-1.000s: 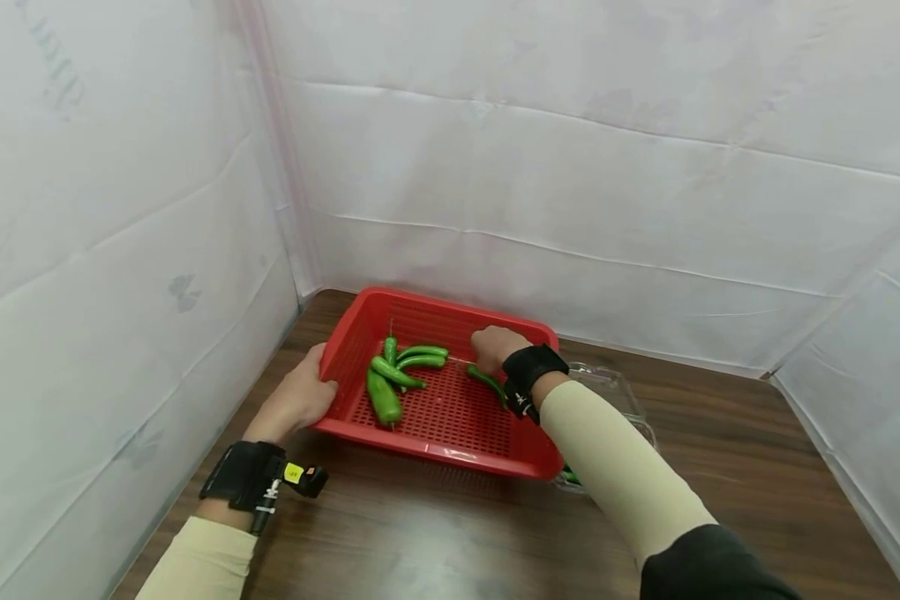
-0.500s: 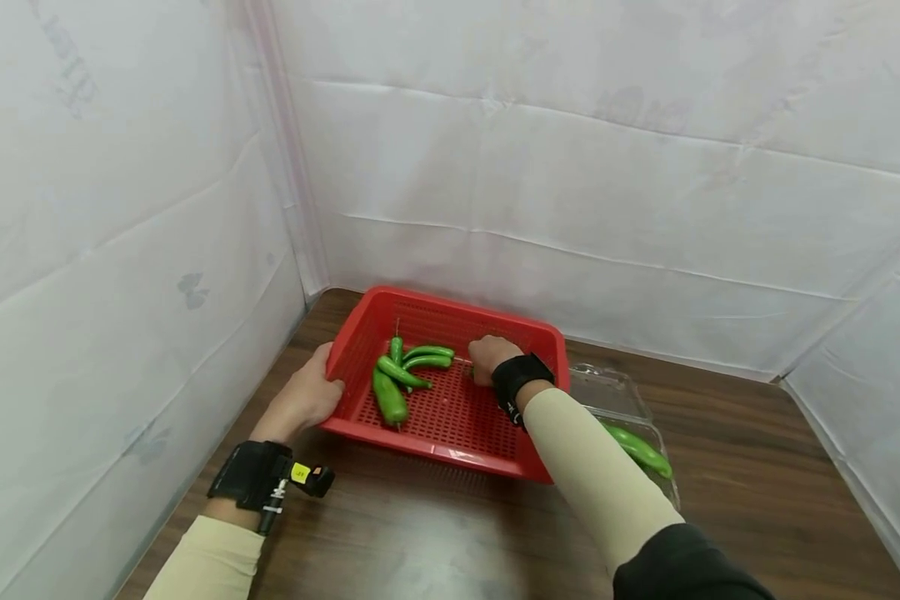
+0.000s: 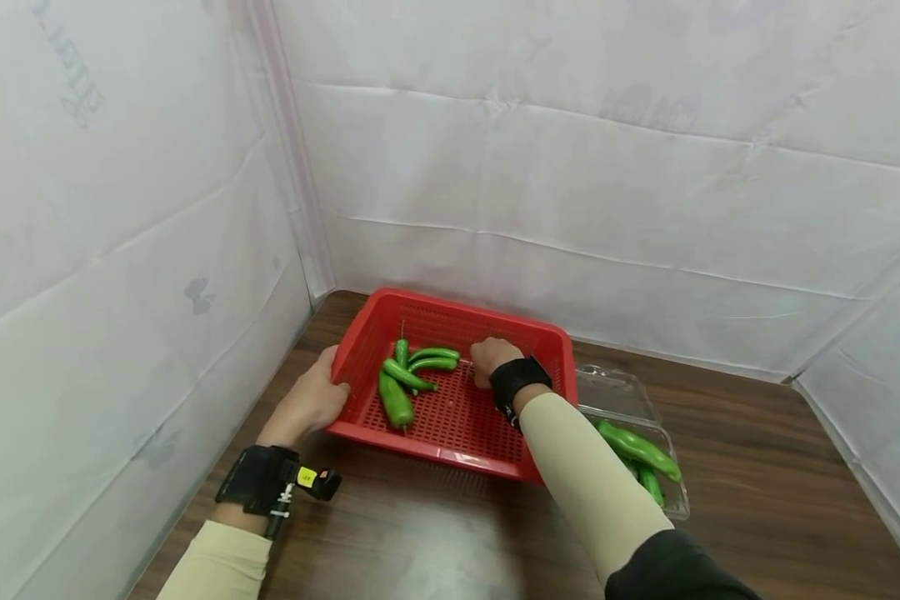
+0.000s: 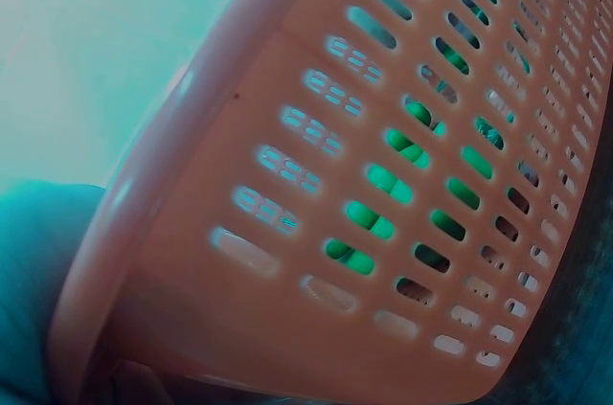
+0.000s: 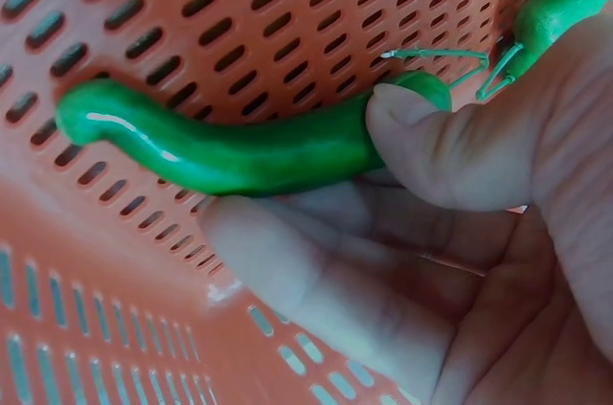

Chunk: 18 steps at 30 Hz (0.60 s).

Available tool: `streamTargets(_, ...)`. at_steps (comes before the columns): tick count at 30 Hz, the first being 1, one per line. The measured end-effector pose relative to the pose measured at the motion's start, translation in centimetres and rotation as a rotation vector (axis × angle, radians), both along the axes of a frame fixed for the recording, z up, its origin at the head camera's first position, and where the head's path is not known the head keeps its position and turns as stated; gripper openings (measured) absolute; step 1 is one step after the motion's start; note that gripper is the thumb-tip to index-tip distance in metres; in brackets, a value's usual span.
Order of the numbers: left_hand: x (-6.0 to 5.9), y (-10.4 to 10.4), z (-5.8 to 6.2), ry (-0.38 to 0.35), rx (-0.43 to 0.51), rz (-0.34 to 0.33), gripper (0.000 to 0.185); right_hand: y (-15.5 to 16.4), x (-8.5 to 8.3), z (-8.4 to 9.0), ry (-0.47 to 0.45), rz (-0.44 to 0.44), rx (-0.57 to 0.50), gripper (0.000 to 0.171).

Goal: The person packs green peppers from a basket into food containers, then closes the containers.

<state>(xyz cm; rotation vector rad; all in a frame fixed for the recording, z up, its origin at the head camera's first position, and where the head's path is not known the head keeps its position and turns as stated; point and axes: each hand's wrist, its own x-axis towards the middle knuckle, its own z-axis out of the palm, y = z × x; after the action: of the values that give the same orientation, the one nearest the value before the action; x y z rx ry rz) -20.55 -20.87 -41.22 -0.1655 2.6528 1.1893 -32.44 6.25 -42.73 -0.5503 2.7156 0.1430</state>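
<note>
My right hand (image 5: pixel 460 233) pinches a green pepper (image 5: pixel 239 142) by thumb and fingers; left hand (image 3: pixel 311 404) grips the red basket (image 3: pixel 435 446) at 9 o'clock; it may slip

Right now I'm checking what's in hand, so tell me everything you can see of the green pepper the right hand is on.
The green pepper is long, slim, glossy and smooth, gently curved, with a rounded tip at one end. It lies along the slotted floor of the red basket. The right hand pinches its other end between thumb and fingers, so that end is partly hidden. A second pepper with a thin green stem lies close by. In the head view the hand covers it.
</note>
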Motion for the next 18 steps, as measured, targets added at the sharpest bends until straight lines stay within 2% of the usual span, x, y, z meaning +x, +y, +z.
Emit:
streamTargets(6, 0.1, -0.1, 0.0, 0.021, -0.004, -0.003, 0.065, 0.1, -0.2, -0.2, -0.002, 0.011, -0.011, 0.008)
streamTargets(14, -0.3, 0.1, 0.2, 0.010, 0.002, -0.007, 0.066, 0.4, -0.3, 1.1, -0.037, 0.046, -0.012, 0.012)
streamTargets(18, -0.4, 0.2, 0.0, -0.007, 0.006, -0.003, 0.065, -0.5, 0.2, 2.1, 0.023, 0.104, 0.018, 0.007)
